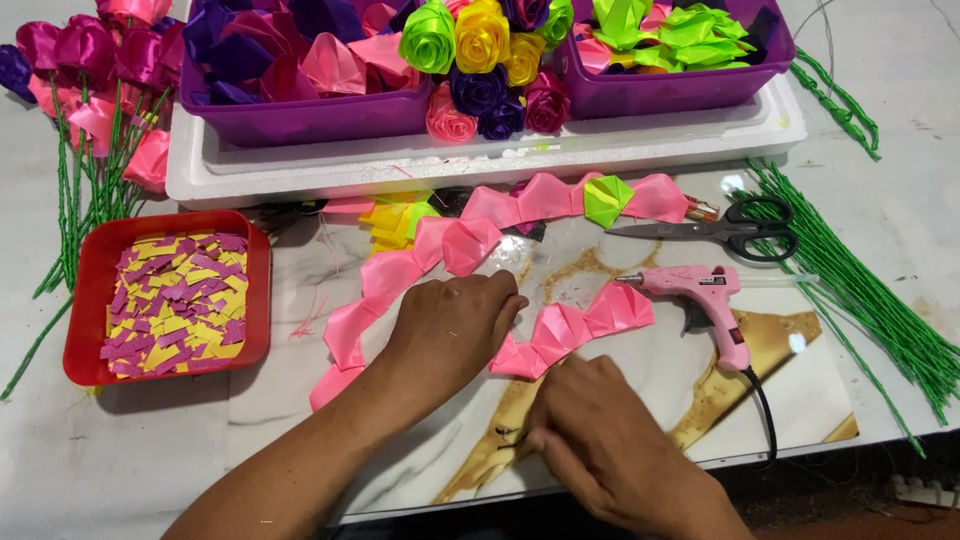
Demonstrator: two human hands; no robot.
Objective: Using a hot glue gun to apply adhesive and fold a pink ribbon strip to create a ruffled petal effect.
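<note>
Pink ribbon strip [570, 330] | left hand [455, 325] palm-down, fingers curled on it | right hand [600, 435] fingers pinching, contents hidden

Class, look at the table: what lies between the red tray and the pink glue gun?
In the head view, between the red tray and glue gun: folded pink ribbon petals and the left hand.

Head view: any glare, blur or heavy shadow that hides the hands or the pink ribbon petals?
Head view: evenly lit and sharp; a small glare spot on the glossy marble tile near the glue gun; soft shadows under the left hand and right hand; the pink petal chain stays clear, edges slightly bowed by the wide lens.
</note>
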